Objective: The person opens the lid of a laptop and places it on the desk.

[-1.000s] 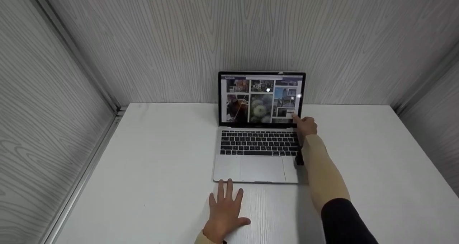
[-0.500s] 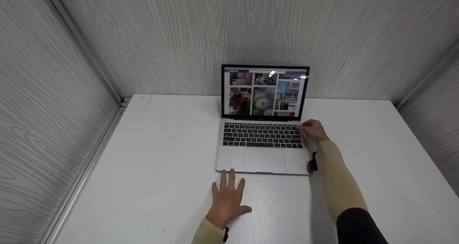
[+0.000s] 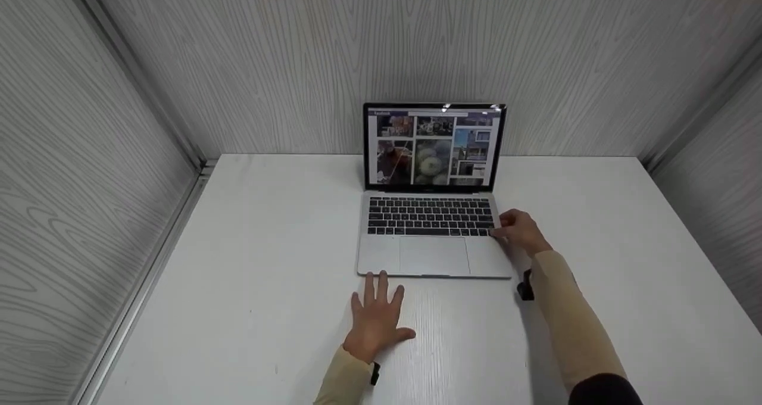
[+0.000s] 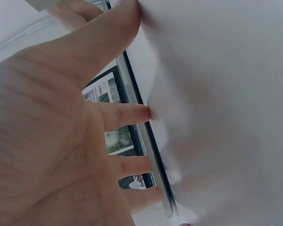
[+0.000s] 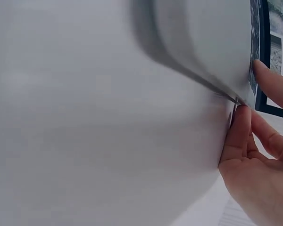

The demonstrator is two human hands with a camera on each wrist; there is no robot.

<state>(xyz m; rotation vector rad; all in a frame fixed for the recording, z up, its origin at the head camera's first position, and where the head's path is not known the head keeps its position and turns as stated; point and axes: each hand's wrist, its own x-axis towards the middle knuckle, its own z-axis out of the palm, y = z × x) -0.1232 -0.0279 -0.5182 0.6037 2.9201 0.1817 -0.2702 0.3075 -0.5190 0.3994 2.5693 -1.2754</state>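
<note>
An open silver laptop stands on the white table, its lit screen showing a page of photos. My left hand lies with fingers spread on the tabletop, its longest fingertips at the laptop's front edge. At the laptop's right side, my right hand pinches the edge of the base beside the keyboard. In the right wrist view the thumb is over the top of the base, while the other fingers bend against its side. Whether those fingertips reach underneath is hidden.
A grey wood-grain panel rises just behind the laptop, and similar panels close off both sides. White tabletop extends left and right of the laptop. A metal rail runs along the left side.
My right hand has come down from the screen's lower right corner to the base's right edge, nearer to me. The left hand keeps its place. The whole view has shifted slightly.
</note>
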